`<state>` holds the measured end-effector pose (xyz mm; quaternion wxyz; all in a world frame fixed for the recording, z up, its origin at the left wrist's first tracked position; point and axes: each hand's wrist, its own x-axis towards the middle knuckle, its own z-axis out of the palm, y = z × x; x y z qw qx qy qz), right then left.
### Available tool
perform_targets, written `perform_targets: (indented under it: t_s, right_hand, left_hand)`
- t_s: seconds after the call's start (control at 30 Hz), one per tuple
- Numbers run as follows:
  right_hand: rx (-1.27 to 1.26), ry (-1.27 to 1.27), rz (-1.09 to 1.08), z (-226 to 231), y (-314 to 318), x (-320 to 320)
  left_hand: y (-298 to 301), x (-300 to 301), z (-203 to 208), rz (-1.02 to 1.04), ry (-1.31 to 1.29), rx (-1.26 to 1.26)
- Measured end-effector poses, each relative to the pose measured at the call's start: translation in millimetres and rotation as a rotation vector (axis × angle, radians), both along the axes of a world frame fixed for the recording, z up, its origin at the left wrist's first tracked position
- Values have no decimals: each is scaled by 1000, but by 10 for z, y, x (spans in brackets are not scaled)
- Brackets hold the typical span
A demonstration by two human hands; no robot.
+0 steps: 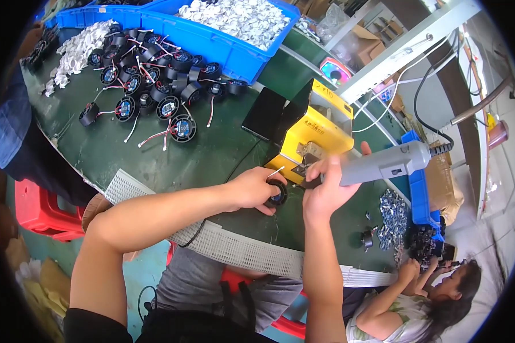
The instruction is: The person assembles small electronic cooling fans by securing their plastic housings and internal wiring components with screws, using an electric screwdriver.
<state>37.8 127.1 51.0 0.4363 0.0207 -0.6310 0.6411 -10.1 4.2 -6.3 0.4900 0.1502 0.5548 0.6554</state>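
My left hand [250, 190] is closed round a small black motor [278, 194], a round part with a white connector lead standing up from it. My right hand [326, 197] grips a grey corded electric screwdriver [383, 166], held almost level. Its tip end points left, at the front of a yellow screw feeder [312, 128]; fingers hide whether the bit touches it. The motor is just left of the screwdriver's tip end, above the green table [212, 154]. At the far left of the table lie several similar black motors [154, 80] with leads.
A blue bin [229, 54] full of small white parts stands at the back, with a white pile [80, 51] beside it. Small metallic parts [392, 217] lie at the right. A co-worker [423, 303] sits lower right. A red stool [46, 211] stands left.
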Motion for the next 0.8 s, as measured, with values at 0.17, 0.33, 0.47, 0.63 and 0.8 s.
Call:
perform_targets:
  t_s: [0.17,0.33,0.47,0.63,0.8]
  right_hand:
    - [-87,1,122,-109,-124,104]
    - [-89,-8,157,-179,-159,137]
    - [-44,-11,182,-218,-171,132]
    - [-12,-11,182,-227,-179,131]
    - [-93,-9,206,-190,-173,142]
  left_hand:
    - [3,-4,-17,30,2,6]
    - [-14,-2,24,6,18,0]
    - [-13,2,32,0,31,3]
    - [-17,5,38,-3,25,2]
    - [-29,19,35,32,35,6]
